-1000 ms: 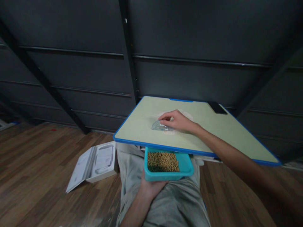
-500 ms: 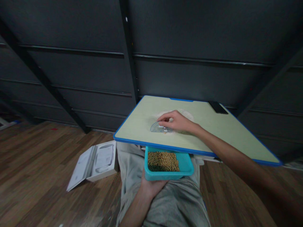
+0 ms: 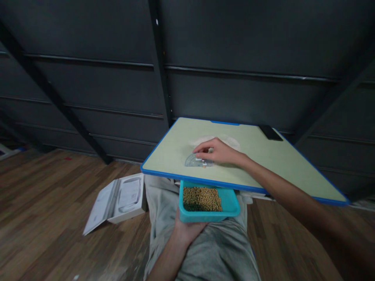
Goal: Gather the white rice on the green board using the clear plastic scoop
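My left hand (image 3: 189, 233) is wrapped under and around the near side of a turquoise plastic tub (image 3: 230, 201), which it holds over my lap below the table edge. Inside the tub lie many round tan beans (image 3: 206, 200), heaped towards the left. Above the tabletop my right hand (image 3: 215, 151) has thumb and fingers pinched on a clear semicircular protractor (image 3: 191, 161), its straight edge facing me. A few small pale bits (image 3: 204, 166) show by the protractor near my fingers; what exactly they are is too small to tell.
The pale tabletop (image 3: 278, 168) has a blue rim, and a black phone (image 3: 270, 132) lies at its back right. A whitish round patch (image 3: 231, 141) marks the surface behind my hand. An opened white box (image 3: 129, 199) sits on the wooden floor. A dark panel wall (image 3: 117, 86) stands behind.
The protractor has shifted slightly towards me and a little left, along with my right fingers. My left hand and the tub have stayed in place.
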Demonstrator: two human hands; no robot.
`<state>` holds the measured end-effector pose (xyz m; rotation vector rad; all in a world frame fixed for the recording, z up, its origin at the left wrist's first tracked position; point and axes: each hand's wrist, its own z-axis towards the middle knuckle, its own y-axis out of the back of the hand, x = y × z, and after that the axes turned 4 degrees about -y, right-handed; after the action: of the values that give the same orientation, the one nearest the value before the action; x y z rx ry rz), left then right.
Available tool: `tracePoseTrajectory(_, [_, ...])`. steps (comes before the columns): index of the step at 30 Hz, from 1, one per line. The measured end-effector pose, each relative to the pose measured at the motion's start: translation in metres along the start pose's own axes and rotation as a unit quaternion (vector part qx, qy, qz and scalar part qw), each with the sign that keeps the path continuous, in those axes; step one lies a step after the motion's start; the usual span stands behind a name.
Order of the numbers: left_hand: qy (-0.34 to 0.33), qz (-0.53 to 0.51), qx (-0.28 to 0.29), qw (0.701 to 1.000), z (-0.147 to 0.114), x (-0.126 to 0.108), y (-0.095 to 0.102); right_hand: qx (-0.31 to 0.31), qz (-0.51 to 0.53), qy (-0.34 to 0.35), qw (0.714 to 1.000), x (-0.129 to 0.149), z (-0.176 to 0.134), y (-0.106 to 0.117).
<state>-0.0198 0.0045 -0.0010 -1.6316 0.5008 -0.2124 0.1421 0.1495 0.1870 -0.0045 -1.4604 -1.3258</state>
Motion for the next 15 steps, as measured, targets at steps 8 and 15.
tracePoseTrajectory(8, [-0.001,-0.003,-0.009,1.0,0.0,0.0,-0.012,0.018,0.004,-0.003,1.0,0.006,-0.001,-0.001])
tracePoseTrajectory(15, [0.002,0.005,-0.036,0.999,-0.002,0.0,-0.014,0.033,0.036,-0.02,0.999,0.005,-0.001,-0.004])
